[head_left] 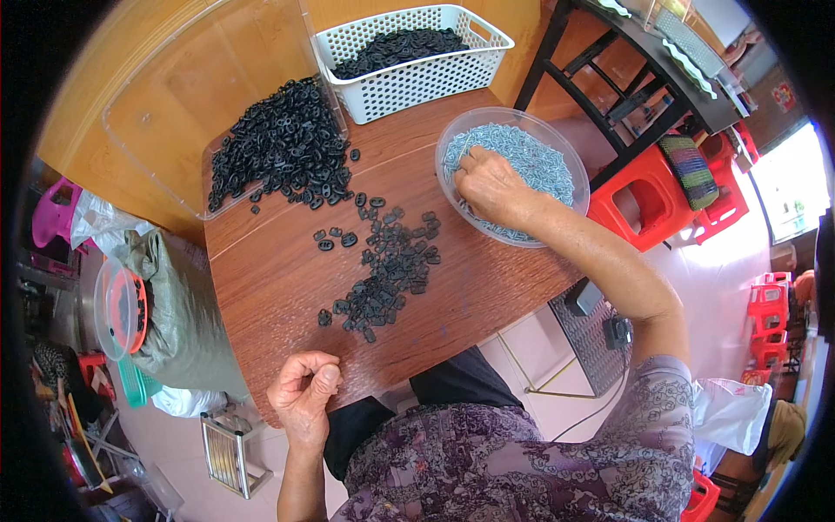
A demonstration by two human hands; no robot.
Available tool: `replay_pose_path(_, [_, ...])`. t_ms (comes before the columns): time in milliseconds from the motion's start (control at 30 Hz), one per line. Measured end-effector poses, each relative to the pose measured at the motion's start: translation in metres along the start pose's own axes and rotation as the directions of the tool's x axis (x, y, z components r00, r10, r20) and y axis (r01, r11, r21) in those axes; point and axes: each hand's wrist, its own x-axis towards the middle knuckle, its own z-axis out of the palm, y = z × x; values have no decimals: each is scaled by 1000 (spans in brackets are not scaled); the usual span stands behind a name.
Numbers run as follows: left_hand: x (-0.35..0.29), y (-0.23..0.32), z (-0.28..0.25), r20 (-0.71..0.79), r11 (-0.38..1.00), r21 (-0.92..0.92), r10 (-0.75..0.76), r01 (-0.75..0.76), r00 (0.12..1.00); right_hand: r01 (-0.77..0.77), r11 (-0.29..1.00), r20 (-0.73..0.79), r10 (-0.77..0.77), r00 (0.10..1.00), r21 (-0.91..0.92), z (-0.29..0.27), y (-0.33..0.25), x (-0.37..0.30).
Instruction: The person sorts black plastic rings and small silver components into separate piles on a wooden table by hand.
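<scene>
My right hand [491,184] reaches into a clear round bowl [581,178] filled with small silver screws [535,161]. Its fingers are curled down at the screws, and whatever sits between the fingertips is hidden. Over the table's near left edge, my left hand [304,393] is closed, thumb pressed against the bent fingers. If it pinches anything, that is too small to make out. Between the hands lies a loose spread of small flat black pieces [387,274] on the brown wooden table [261,287]. Several thicker black oval pieces with holes [349,239] lie beside them.
A clear plastic bin [165,113] lies tipped at the far left, spilling a heap of black oval pieces [283,139]. Behind stands a white perforated basket [417,83] of black parts. Red stools [644,204] and a dark stand [600,104] are to the right; a sack [187,304] is left.
</scene>
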Motion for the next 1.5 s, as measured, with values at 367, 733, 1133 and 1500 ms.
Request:
replay_pose_path(367, [-6, -8, 11, -33, 946, -306, -122, 106, 992, -206, 960, -85, 225, 971, 191, -22, -5, -1])
replay_pose_path(733, [15, -9, 29, 59, 759, -601, -269, 249, 961, -24, 414, -56, 181, 982, 910, -62, -140, -5])
replay_pose_path(1133, [1, -12, 24, -121, 917, -386, -153, 96, 981, -29, 265, 5, 91, 996, 964, -57, -186, -8])
replay_pose_path(1500, [-3, -8, 19, -108, 882, -444, -231, 161, 967, 413, 685, -418, -172, 892, 600, -57, -210, -6])
